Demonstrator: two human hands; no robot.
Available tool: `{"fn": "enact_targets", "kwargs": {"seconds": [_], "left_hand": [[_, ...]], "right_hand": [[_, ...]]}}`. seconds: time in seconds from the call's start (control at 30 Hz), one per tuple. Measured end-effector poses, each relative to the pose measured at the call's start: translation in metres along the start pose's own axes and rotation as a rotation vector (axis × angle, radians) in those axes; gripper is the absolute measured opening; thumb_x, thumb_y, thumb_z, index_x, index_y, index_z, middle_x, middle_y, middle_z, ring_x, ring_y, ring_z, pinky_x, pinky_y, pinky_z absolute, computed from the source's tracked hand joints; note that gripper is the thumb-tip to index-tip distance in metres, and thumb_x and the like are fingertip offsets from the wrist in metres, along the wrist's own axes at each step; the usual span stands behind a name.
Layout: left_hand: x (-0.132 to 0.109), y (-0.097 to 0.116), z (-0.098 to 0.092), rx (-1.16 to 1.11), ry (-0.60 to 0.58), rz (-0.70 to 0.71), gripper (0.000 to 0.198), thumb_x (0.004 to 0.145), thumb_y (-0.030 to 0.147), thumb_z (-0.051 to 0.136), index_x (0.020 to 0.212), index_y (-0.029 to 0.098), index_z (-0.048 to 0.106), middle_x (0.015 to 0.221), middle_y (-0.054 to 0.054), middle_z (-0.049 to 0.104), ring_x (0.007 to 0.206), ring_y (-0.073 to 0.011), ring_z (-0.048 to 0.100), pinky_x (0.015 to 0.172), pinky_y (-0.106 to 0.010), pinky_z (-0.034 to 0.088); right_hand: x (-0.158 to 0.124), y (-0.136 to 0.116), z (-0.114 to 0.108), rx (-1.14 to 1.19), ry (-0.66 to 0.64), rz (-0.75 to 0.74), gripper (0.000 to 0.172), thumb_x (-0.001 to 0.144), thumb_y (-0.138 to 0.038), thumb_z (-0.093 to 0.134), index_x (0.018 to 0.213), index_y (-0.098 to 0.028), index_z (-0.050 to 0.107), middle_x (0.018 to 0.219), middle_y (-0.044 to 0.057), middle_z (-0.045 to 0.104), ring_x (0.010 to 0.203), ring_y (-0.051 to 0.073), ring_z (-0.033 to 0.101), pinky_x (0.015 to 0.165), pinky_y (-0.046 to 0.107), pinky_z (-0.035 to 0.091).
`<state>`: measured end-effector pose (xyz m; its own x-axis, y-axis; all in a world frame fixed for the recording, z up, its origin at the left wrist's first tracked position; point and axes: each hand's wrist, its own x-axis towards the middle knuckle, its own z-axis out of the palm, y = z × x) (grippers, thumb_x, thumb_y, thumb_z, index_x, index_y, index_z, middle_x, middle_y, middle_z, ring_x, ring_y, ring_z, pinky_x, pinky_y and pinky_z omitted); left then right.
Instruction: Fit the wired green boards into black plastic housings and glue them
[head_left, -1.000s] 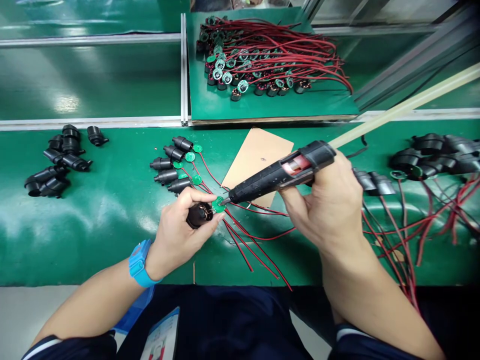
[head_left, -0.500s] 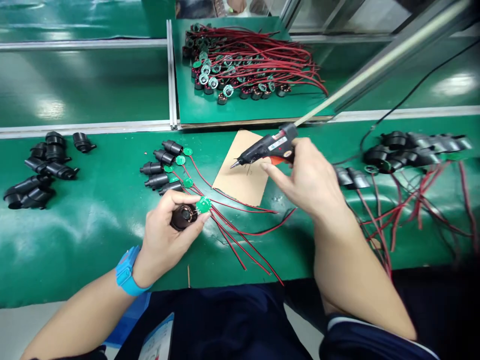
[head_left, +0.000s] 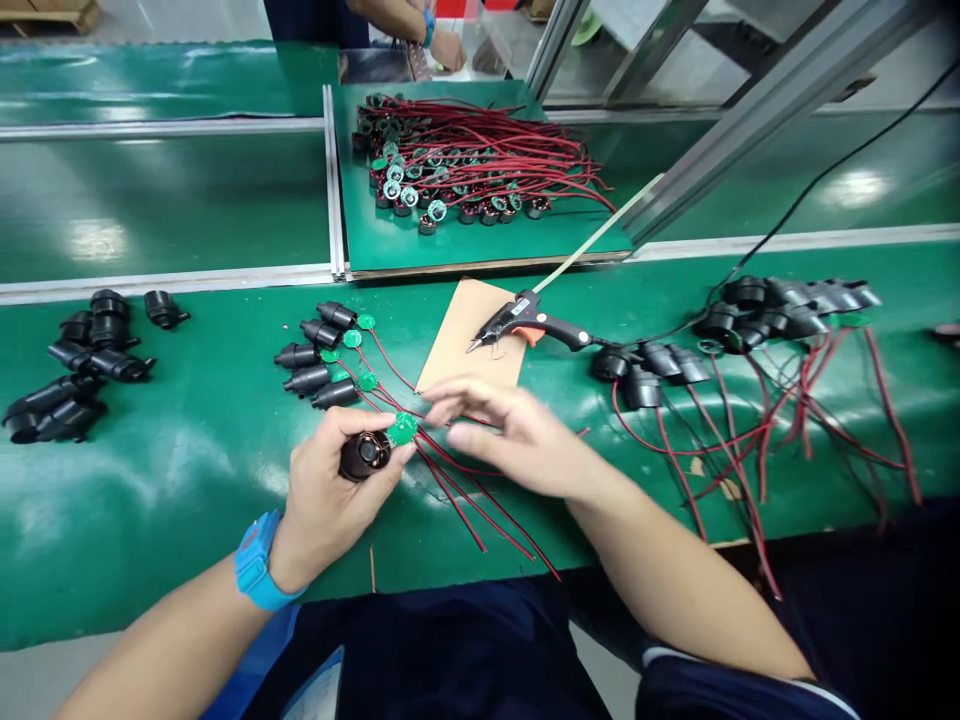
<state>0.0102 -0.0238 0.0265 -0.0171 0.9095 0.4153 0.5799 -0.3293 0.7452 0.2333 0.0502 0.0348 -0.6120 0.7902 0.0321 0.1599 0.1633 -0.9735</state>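
A single head-worn view is given, aimed forward and steeply down at the glossy green bench. The bare left hand and the bare right hand are seen near and from above — their forearms framed from eight and four o'clock. Navy-blue clothing is caught at six; farther off, a co-worker's bare hand is included at twelve.

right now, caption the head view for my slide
Left grip holding black housing and green circuit board; right grip open; glue gun partly over cardboard.
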Motion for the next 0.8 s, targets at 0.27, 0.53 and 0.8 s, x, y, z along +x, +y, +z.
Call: {"fn": "enact_targets", "kwargs": {"seconds": [0.27, 0.53, 0.8], "left_hand": [[0.006, 0.001, 0.000, -0.077, -0.164, -0.062, 0.053, 0.090, 0.033, 0.074, 0.136, 0.022, 0.049, 0.099, -0.002, 0.072, 0.081, -0.0154, 0.071, 0.074, -0.026, 0.057], [0.006, 0.001, 0.003, -0.169, -0.339, -0.075, 0.032, 0.094, 0.024, 0.066, 0.126, 0.023, 0.061, 0.136, -0.013, 0.060, 0.132, -0.0257, 0.055, 0.109, -0.043, 0.049], [0.002, -0.001, 0.002, -0.228, -0.335, -0.160, 0.041, 0.093, 0.025, 0.068, 0.133, 0.026, 0.059, 0.153, -0.014, 0.048, 0.144, -0.0290, 0.047, 0.114, -0.049, 0.047]], "right_hand": [[-0.002, -0.002, 0.035, 0.404, 0.114, 0.129, 0.020, 0.089, -0.038, 0.075, 0.095, -0.021, 0.069, 0.079, -0.001, 0.071, 0.061, 0.010, 0.063, 0.055, 0.022, 0.052], [-0.010, -0.007, 0.029, -0.404, 0.452, -0.380, 0.020, 0.090, -0.015, 0.070, 0.103, -0.028, 0.079, 0.089, 0.003, 0.078, 0.076, 0.017, 0.071, 0.065, 0.032, 0.057], [-0.015, -0.003, 0.032, -0.789, 0.463, -0.619, 0.035, 0.090, -0.010, 0.068, 0.115, -0.033, 0.073, 0.089, 0.000, 0.078, 0.073, 0.017, 0.072, 0.065, 0.031, 0.057]]}}
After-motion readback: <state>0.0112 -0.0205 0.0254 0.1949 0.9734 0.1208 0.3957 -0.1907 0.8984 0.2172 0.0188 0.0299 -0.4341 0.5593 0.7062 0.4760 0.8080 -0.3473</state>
